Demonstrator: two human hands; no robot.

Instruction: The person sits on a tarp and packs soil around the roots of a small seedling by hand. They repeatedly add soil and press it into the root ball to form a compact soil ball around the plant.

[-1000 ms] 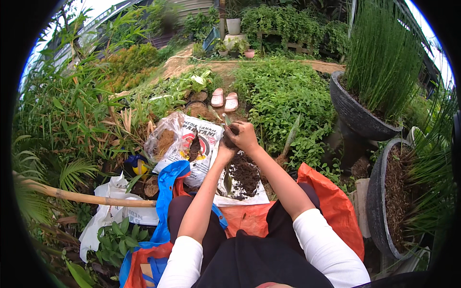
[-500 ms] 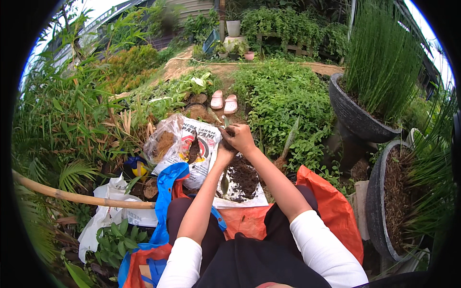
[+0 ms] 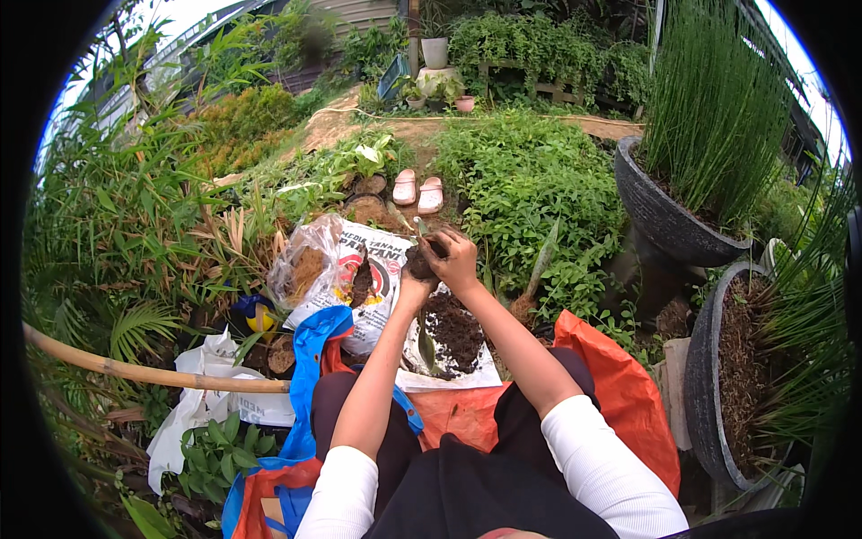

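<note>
In front of me, a dark ball of soil [image 3: 418, 264] is held between both hands, with a thin pale-tipped shoot [image 3: 420, 227] sticking up beyond it. My left hand [image 3: 415, 289] cups the soil ball from below and the left, its fingers mostly hidden. From the right, my right hand [image 3: 456, 260] curls its soiled fingers over the top of it. Underneath lies a white sheet [image 3: 485, 375] bearing a heap of loose dark soil [image 3: 456, 328]. A long green leaf [image 3: 426, 345] hangs or lies below my left wrist, over that sheet.
A printed white sack [image 3: 366, 337], torn open over dark soil, lies left of my hands beside a clear bag of brown material [image 3: 307, 269]. Pink clogs [image 3: 417, 191] stand ahead. Large dark planters [image 3: 709, 377] border the right; a bamboo pole [image 3: 153, 370] crosses the left.
My right hand's fingers have shifted and lifted slightly on the soil ball, showing more of it. The leaf below my left wrist has swung a little to the right.
</note>
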